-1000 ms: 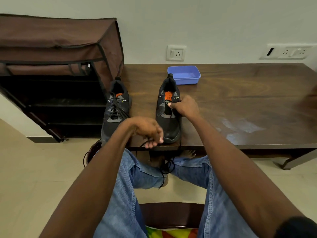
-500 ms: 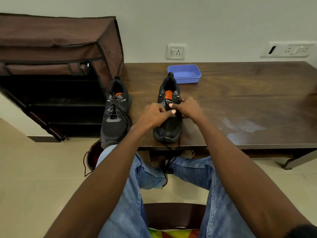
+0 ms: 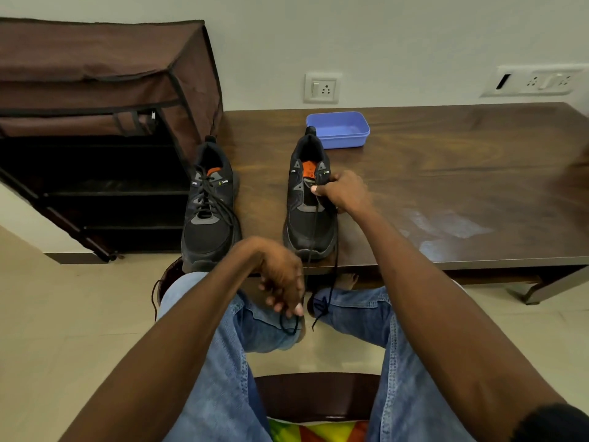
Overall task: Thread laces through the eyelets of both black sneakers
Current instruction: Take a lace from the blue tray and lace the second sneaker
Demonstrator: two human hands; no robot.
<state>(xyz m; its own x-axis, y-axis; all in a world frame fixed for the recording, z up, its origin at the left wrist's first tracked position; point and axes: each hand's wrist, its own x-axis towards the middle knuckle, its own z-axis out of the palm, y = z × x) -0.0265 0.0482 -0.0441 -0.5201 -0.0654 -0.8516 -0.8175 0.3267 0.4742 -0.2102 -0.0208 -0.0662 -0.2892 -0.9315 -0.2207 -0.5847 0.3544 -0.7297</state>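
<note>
Two black sneakers stand toes toward me at the near edge of the brown table [image 3: 446, 173]. The left sneaker [image 3: 208, 212] has its lace threaded through the eyelets. The right sneaker [image 3: 307, 205] has an orange tongue. My right hand [image 3: 342, 191] grips its right eyelet flap. A black lace [image 3: 314, 237] runs from that shoe down over the toe and off the table edge. My left hand [image 3: 282, 279] is below the table edge over my knee, pinching the lace, whose loose end dangles at my jeans.
A blue plastic tub [image 3: 339, 129] sits behind the right sneaker. A brown fabric shoe rack [image 3: 105, 122] stands left of the table against the wall. Another lace end hangs off the table's left corner. I sit on a chair with a colourful cushion [image 3: 315, 432].
My left hand has drawn back from the right sneaker's eyelets down below the table edge, pulling the lace with it. My right hand has stayed on the shoe.
</note>
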